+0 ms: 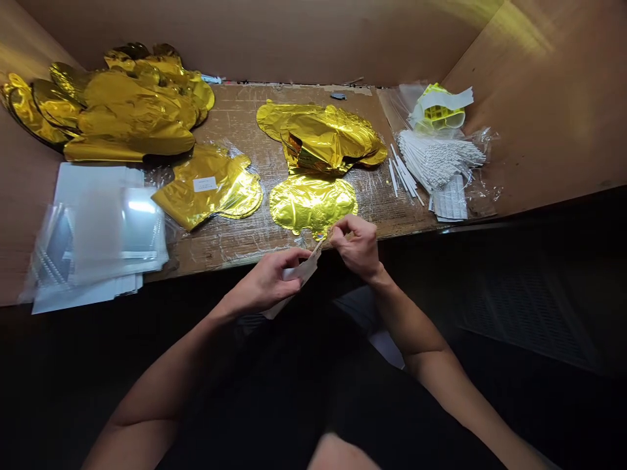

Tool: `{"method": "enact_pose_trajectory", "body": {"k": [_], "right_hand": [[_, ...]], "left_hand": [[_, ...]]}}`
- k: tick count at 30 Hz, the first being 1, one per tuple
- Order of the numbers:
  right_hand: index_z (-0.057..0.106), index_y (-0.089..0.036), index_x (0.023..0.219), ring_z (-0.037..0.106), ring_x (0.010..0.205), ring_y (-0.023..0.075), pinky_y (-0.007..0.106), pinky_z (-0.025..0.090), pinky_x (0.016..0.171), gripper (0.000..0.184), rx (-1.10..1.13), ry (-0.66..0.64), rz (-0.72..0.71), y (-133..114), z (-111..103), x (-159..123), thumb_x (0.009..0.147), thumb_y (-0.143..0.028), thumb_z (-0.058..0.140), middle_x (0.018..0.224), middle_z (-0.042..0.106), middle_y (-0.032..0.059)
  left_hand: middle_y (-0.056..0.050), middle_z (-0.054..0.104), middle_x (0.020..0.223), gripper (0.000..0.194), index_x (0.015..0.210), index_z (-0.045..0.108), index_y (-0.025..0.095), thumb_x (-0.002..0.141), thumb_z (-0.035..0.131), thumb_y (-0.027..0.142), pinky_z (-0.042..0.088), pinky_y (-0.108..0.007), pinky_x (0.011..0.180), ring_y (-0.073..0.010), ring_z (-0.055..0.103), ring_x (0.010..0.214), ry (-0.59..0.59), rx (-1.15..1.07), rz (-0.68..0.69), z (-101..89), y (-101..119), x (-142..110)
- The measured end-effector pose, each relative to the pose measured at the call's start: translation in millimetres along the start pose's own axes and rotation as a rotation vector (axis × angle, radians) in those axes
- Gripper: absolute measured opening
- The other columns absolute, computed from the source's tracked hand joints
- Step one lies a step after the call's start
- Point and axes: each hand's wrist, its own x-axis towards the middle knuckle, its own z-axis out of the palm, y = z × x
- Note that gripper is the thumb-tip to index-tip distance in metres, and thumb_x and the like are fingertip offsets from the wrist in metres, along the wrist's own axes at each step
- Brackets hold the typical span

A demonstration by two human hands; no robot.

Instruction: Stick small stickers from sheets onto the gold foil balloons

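Just off the table's front edge, my left hand (269,281) is closed on a white paper strip (308,269) that slants up to the right. My right hand (360,248) makes a pinch at the strip's upper end; whatever sits between its fingertips is too small to make out. Directly beyond both hands lies a flat gold foil balloon (313,202), its lower tip close to my fingers. Behind it, more crumpled gold foil balloons (333,140) are heaped. A folded gold foil balloon (208,186) with a white label rests to the left.
At the back left is a large pile of gold foil balloons (132,111). Clear plastic bags (105,228) are stacked in front of it. On the right lie a bundle of white sticks (435,156), several loose ones, and a yellow-and-white packet (441,108). Cardboard walls (294,39) enclose the table.
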Motion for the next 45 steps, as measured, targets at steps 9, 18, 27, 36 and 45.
{"method": "enact_pose_trajectory", "body": {"k": [9,18,27,36,45], "right_hand": [[0.067,-0.021,0.085,0.058,0.079,0.0214,0.04,0.041,0.077,0.013,-0.263,-0.14,-0.393,-27.3,10.5,-27.4,0.098,-0.018,0.062,0.08,0.068,0.0047],[0.071,-0.019,0.091,0.06,0.081,0.0156,0.03,0.047,0.075,0.012,0.311,-0.54,0.046,-17.0,-14.7,5.2,0.098,-0.028,0.068,0.089,0.068,0.0025],[0.068,-0.017,0.077,0.056,0.071,0.0151,0.029,0.039,0.07,0.021,-0.087,-0.366,0.42,25.5,15.0,36.7,0.094,-0.029,0.065,0.075,0.068,0.0013],[0.073,-0.018,0.084,0.066,0.086,0.0225,0.034,0.039,0.084,0.026,-0.508,-0.545,0.35,19.6,26.6,46.2,0.099,-0.039,0.07,0.088,0.077,0.0089],[0.068,-0.019,0.107,0.057,0.106,0.0272,0.037,0.035,0.092,0.031,-0.53,-0.441,0.016,53.9,15.4,31.6,0.103,-0.049,0.065,0.11,0.069,0.0122]], "left_hand": [[0.001,0.057,0.091,0.041,0.116,0.057,0.018,0.076,0.061,0.011,0.04,-0.026,0.071,-0.0155,0.049,0.079,-0.086,0.094,0.062,2.1,-2.0,0.8],[0.002,0.059,0.087,0.056,0.137,0.06,0.019,0.081,0.063,0.018,0.039,-0.025,0.064,-0.0151,0.052,0.074,-0.211,0.11,-0.028,-6.1,-1.7,-7.0],[-0.003,0.069,0.082,0.108,0.174,0.002,0.01,0.082,0.059,0.014,0.041,-0.029,0.066,-0.023,0.063,0.071,-0.196,0.596,-0.058,-8.1,-12.5,9.1],[-0.016,0.078,0.092,0.098,0.175,-0.002,0.016,0.09,0.047,0.006,0.052,-0.038,0.072,-0.0343,0.076,0.081,-0.194,0.985,-0.114,16.9,-17.2,41.6],[-0.01,0.075,0.084,0.098,0.175,0.004,0.02,0.089,0.048,0.006,0.052,-0.036,0.074,-0.0294,0.074,0.075,-0.206,0.964,-0.094,16.6,-26.9,36.1]]}}
